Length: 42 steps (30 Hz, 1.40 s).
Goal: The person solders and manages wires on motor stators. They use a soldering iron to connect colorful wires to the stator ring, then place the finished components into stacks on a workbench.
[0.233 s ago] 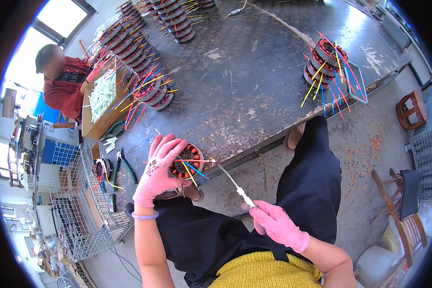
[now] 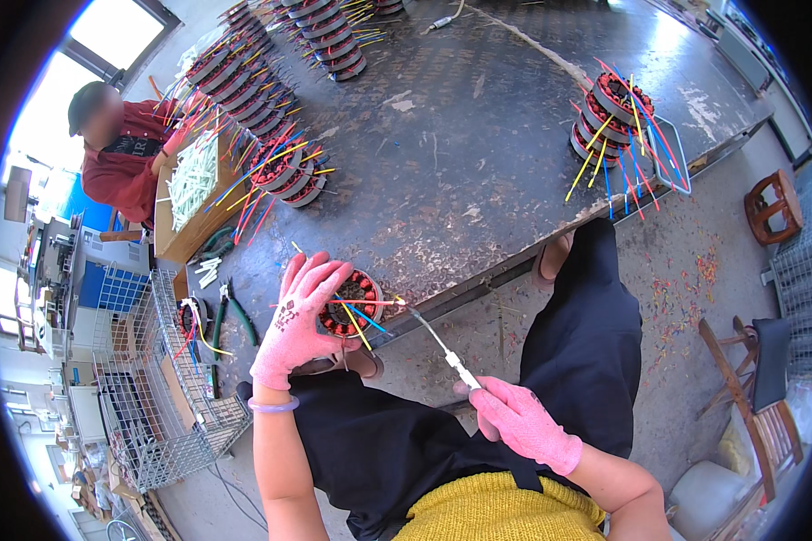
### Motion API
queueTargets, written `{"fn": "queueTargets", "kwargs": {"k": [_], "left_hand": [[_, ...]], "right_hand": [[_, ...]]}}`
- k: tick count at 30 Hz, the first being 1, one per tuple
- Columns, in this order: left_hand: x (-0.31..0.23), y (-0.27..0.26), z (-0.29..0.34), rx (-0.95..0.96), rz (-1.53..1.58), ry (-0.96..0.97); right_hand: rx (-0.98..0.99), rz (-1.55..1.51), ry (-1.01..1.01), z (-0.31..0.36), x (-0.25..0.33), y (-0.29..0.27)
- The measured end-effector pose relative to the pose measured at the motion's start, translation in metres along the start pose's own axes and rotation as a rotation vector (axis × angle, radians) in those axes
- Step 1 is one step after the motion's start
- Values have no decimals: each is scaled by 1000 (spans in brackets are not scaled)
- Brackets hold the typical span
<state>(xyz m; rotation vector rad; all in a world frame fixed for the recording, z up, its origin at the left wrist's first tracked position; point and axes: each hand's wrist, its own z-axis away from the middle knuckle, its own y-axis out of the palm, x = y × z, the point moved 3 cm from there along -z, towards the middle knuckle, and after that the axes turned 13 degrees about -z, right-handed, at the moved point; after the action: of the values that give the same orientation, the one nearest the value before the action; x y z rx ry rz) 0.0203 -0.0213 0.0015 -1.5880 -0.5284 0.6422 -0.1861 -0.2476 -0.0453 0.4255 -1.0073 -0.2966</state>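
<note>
Stator point(image 2: 363, 285) lies at the table point(image 2: 487, 171) edge, clasped from its left by the left hand point(image 2: 298, 316); the iron point(image 2: 458, 365), gripped in the right hand point(image 2: 519, 417), slants up-left, tip just beside the red wire point(image 2: 377, 302) end

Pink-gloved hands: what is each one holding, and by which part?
The right hand holds a slim white tool by its handle end. The left hand holds the red-wound ring by its left outer edge.
</note>
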Motion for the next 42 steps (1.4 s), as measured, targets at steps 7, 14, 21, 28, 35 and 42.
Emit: {"fn": "queueTargets", "kwargs": {"k": [7, 14, 21, 28, 35, 42], "left_hand": [[2, 0, 0, -3, -12, 9], [1, 0, 0, 3, -9, 0], [-2, 2, -2, 16, -12, 5], [8, -6, 11, -106, 83, 84], [-60, -126, 25, -237, 133, 233], [-9, -156, 9, -375, -35, 104]], "right_hand": [[-11, 20, 19, 0, 3, 2], [-13, 14, 6, 0, 3, 1], [-27, -152, 24, 4, 0, -1], [-59, -290, -63, 21, 12, -3], [-193, -167, -183, 54, 50, -17], [-211, 1, -224, 37, 41, -30]]}}
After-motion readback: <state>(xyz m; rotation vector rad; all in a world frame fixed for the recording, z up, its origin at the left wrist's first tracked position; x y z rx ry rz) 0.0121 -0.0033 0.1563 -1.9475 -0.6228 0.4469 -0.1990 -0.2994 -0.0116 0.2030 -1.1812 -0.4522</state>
